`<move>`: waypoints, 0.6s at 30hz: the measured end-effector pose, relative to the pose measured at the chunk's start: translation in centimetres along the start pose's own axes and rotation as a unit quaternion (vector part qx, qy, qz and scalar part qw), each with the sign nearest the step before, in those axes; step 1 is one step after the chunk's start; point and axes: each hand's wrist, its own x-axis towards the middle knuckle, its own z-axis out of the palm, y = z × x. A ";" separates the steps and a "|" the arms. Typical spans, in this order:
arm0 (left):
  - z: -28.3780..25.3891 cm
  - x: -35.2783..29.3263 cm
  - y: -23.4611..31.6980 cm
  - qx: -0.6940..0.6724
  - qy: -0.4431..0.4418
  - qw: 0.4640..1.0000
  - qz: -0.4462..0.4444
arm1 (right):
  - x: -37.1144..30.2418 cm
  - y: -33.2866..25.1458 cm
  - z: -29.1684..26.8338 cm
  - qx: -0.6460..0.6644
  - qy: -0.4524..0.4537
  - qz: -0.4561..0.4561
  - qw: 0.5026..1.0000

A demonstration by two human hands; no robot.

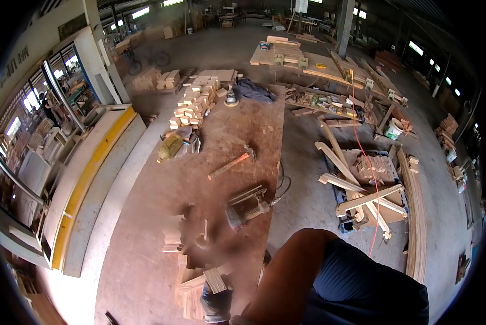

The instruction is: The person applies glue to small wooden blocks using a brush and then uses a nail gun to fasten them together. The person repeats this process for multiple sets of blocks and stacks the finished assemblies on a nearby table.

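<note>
A grey-gloved hand, which looks like my right, is closed on a short wooden block at the table's near end. My bare right forearm bends down toward it from a navy sleeve. The fingers are partly hidden. Beside and under the block lie several joined or stacked wood pieces. Slightly farther off, a small stack of wood pieces looks blurred. A pneumatic nail gun with a hose lies by the right edge, and a hammer lies beyond it. My left hand does not show.
The long brown table carries a heap of wood blocks, a yellow bottle, a round tool and dark cloth. At left stands a machine with a yellow strip. Timbers and an orange hose are at right.
</note>
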 end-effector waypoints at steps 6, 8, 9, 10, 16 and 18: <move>1.2 -0.6 -3.6 -0.063 -0.034 0.997 -0.037 | -1.0 -0.8 -0.5 -0.110 0.010 -0.008 0.994; 1.3 -1.0 -4.5 -0.075 -0.046 0.995 -0.046 | -1.5 -1.0 -0.2 -0.162 0.018 -0.009 0.987; 1.5 -1.1 -4.9 -0.082 -0.055 0.994 -0.046 | -1.7 -1.1 -0.1 -0.193 0.024 -0.010 0.981; 1.9 -0.7 -5.3 -0.088 -0.064 0.993 -0.041 | -1.9 -1.3 -0.4 -0.222 0.027 -0.012 0.975; 2.1 -1.1 -6.5 -0.254 -0.029 0.955 -0.147 | -3.0 -2.1 -0.6 -0.338 0.029 -0.039 0.940; 2.6 -0.7 -6.0 -0.277 -0.027 0.950 -0.144 | -3.6 -3.4 -0.3 -0.398 0.039 -0.034 0.916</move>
